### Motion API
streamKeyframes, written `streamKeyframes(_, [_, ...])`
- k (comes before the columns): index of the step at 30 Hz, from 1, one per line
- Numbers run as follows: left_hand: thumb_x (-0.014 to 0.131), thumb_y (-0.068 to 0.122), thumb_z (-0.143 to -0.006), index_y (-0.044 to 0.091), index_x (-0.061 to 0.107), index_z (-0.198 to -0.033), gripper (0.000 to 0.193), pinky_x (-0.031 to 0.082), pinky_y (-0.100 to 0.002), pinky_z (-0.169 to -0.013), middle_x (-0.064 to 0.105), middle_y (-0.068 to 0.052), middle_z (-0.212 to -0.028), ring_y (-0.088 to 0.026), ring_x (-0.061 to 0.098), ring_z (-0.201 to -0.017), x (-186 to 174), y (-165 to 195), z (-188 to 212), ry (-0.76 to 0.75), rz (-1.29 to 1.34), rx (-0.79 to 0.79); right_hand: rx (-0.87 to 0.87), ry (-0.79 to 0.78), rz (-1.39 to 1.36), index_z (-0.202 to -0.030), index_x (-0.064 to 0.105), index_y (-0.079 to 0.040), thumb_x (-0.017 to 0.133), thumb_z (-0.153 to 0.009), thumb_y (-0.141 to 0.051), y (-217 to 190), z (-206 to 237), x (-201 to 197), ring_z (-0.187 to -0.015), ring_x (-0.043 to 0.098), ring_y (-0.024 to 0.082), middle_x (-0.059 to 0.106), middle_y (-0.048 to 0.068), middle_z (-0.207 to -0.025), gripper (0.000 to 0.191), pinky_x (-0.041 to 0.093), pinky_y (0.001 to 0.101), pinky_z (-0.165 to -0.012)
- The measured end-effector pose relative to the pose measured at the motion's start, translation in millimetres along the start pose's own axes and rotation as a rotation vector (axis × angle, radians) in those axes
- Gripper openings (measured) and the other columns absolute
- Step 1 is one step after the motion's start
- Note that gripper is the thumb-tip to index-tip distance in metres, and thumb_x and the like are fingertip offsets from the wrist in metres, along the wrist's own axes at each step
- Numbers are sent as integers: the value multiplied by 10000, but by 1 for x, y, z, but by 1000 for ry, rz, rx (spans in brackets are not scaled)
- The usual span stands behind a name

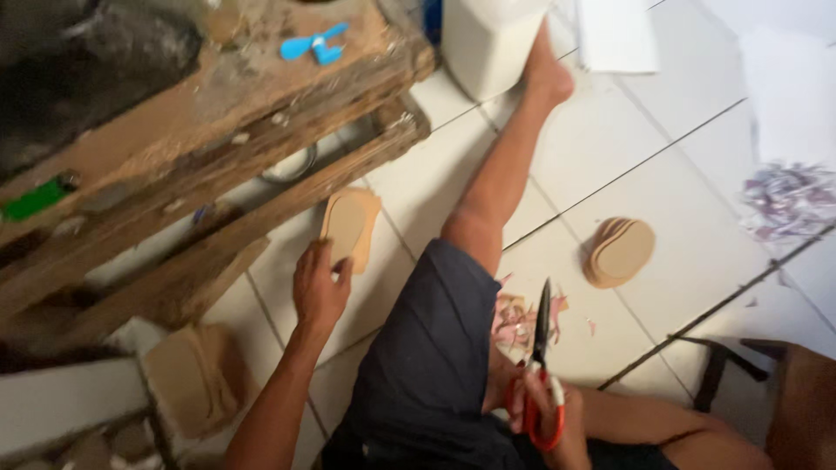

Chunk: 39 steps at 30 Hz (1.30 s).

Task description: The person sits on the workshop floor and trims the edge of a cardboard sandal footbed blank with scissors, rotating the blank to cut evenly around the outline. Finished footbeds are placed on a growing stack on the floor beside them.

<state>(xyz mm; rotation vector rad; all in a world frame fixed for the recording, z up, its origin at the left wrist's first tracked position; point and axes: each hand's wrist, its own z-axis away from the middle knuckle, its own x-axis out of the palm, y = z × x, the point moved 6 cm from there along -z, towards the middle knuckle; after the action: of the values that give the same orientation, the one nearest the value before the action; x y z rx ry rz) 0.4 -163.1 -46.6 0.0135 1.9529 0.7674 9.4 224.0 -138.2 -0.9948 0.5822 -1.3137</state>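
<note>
I sit on a white tiled floor (662, 122) beside a rough wooden workbench (218, 113), one leg stretched out toward a white container (488, 43). My left hand (319, 287) reaches to the tan sole-shaped cutout (348, 228) lying on the tiles just under the bench's lower rail, fingers on its near end; whether they have closed on it I cannot tell. My right hand (549, 418) is clamped round the red handles of the scissors (540, 348), blades together and pointing up. Judging by the stack of finished soles (620, 252) out on the tiles and the pinkish trimmings (522, 318) by my knee, a good deal is cut already. More tan sheet pieces (196, 379) wait by the bench's near corner.
</note>
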Motion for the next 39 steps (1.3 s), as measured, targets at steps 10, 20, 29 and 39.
streamKeyframes(10, [710,145,-922,-6,696,-1234,347,528,-333,-855,742,-104,-1075,-195,664,-957,31,4,20,-201,923,-574,251,134,127,-787,701,23,655,-926,-292,4,0,0,-396,597,263,621,160,-504,348,442,364,-393])
streamKeyframes(20, [711,34,-875,6,668,-1184,313,529,-321,-897,698,-52,-1098,-151,662,-1013,62,155,33,-455,1755,-543,148,62,111,-949,703,76,675,-898,-343,-18,19,-4,-394,566,206,613,138,-512,423,434,332,-403])
streamKeyframes(29, [702,19,-974,-24,664,-1171,205,522,-301,-919,704,-44,-1086,-107,644,-995,11,237,14,-661,1699,-52,-253,-15,-180,-1003,714,118,640,-876,-557,-62,86,-22,-355,536,170,624,125,-521,691,404,297,-325])
streamKeyframes(39, [660,91,-1004,-37,658,-1199,233,531,-238,-843,712,-33,-1068,-71,643,-957,4,262,35,-978,1497,-7,-333,31,-107,-1244,659,114,839,-661,-660,-83,80,-30,-654,534,86,583,0,-766,986,424,241,-585])
